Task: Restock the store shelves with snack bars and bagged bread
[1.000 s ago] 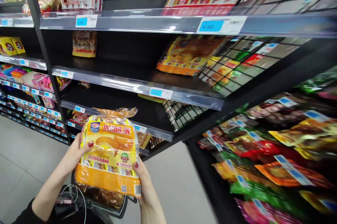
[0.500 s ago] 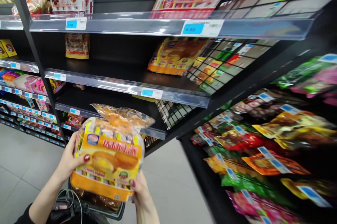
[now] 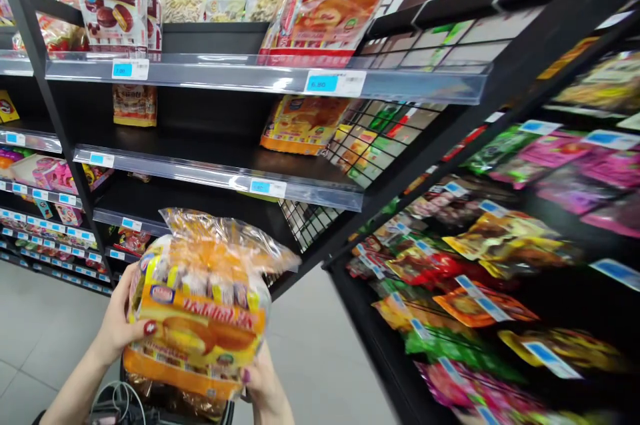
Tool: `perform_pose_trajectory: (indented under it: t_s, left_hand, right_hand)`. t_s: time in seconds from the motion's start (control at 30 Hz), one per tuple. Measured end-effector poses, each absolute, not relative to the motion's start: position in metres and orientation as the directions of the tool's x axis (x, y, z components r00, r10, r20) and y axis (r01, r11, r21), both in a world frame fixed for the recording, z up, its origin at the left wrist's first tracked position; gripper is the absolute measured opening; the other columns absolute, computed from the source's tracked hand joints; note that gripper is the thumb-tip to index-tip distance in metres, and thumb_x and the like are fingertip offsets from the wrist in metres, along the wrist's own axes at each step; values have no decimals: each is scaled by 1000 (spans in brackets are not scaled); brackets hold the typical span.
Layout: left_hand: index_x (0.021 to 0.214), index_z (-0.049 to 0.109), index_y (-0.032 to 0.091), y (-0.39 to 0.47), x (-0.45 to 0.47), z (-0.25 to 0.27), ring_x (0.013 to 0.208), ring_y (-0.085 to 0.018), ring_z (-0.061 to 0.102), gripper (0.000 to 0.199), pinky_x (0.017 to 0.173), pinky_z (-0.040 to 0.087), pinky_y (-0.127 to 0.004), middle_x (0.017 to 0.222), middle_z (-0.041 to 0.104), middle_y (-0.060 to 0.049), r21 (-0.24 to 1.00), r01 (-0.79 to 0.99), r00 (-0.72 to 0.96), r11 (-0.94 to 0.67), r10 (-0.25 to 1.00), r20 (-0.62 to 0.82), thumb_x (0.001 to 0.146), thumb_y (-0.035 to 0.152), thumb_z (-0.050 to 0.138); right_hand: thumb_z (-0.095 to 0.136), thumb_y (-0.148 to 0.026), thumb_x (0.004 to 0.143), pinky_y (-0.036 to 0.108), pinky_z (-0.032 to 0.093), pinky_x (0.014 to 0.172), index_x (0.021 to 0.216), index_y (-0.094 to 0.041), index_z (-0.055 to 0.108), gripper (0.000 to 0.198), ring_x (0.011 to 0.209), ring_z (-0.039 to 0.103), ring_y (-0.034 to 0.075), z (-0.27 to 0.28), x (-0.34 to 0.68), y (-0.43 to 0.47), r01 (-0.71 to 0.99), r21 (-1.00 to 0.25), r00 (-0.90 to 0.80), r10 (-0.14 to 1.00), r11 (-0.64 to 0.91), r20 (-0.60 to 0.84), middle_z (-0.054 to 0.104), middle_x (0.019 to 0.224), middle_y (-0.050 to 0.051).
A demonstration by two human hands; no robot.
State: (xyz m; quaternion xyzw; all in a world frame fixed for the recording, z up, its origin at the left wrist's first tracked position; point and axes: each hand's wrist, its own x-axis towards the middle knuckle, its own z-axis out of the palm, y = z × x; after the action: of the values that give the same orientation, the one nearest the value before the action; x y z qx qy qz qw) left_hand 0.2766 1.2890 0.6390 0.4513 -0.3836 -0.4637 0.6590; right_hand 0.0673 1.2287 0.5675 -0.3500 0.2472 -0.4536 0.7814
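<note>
Between my two hands is a clear plastic bag of packaged cakes (image 3: 200,325) with a yellow and orange label. My left hand (image 3: 120,325) grips its left side, the thumb lying across the front. Around the lower right corner my right hand (image 3: 263,375) is closed, its fingers partly hidden behind the bag. The gathered top of the bag flops to the right. Below it, a dark basket (image 3: 227,412) holds brown packages (image 3: 175,402) in clear wrap, largely covered by the bag.
Ahead stands a black shelf unit (image 3: 200,125) with price tags on clear rails. A red cake bag (image 3: 330,12) and a white cake bag (image 3: 113,12) stand on the upper shelf, an orange bag (image 3: 303,124) lower. Snack packets (image 3: 485,305) hang at right. A white cable (image 3: 120,393) loops by the basket.
The cake bag has shifted slightly down and left in view, its top tipping toward me. Shelves have moved left and more of the upper shelf shows. Both hands keep their hold.
</note>
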Motion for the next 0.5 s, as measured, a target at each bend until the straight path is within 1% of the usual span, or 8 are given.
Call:
perform_pose_trajectory:
  t_s: [0.1,0.23,0.3,0.33,0.4,0.43,0.47,0.5]
  left_hand:
    - [118,44,22,1279,274,649,106,-31,60,62,85,50,-36,114,63,-9,932,363,250,0,-963,-98,66,33,76]
    - [115,43,20,1265,278,650,102,-31,62,55,83,51,-39,114,63,-11,923,373,255,-96,-946,-201,71,36,72]
    - [121,41,19,1261,281,646,106,-33,59,58,87,49,-45,119,60,-14,965,238,284,-107,-943,-174,73,42,67]
    - [125,40,19,1261,282,643,109,-33,57,61,91,46,-48,124,56,-15,991,92,342,-99,-932,-125,76,44,65]
    - [131,40,19,1263,278,638,117,-32,50,61,100,37,-50,135,47,-15,961,-265,461,-78,-886,55,80,45,60]
    - [133,40,21,1266,273,635,121,-32,46,60,103,34,-49,140,42,-13,924,-378,466,-62,-875,132,81,45,58]
    - [135,40,22,1269,267,632,125,-31,42,61,104,33,-48,143,38,-12,918,-396,428,-26,-889,160,82,46,57]
    - [136,40,24,1272,260,629,128,-31,39,63,105,34,-46,145,37,-11,950,-311,352,25,-925,140,80,48,58]
  right_hand:
    - [80,-46,53,47,48,91,123,-24,51,79,105,61,33,579,78,1229,576,-717,431,-891,392,-141,69,108,9]
    - [75,-43,61,45,51,86,117,-24,55,63,100,64,32,589,86,1223,560,-700,434,-877,442,-207,71,104,8]
    - [72,-45,63,44,52,83,114,-23,56,58,98,65,32,594,86,1219,525,-742,393,-892,418,-225,71,103,8]
    - [70,-47,64,43,52,83,114,-22,55,58,98,64,31,598,85,1218,489,-786,351,-910,378,-219,70,105,9]
    - [68,-50,65,43,52,82,116,-20,52,61,100,63,32,607,86,1219,314,-920,216,-961,236,-173,68,109,11]
    - [68,-51,65,44,52,81,119,-19,51,65,98,63,32,612,90,1222,147,-979,124,-985,140,-123,67,110,12]
    - [69,-51,64,46,52,79,122,-18,49,69,96,63,34,617,95,1227,-57,-998,30,-999,30,-32,66,110,14]
    - [69,-50,64,47,52,76,125,-16,48,73,94,63,35,620,102,1234,-268,-959,-42,-994,-90,105,66,111,16]
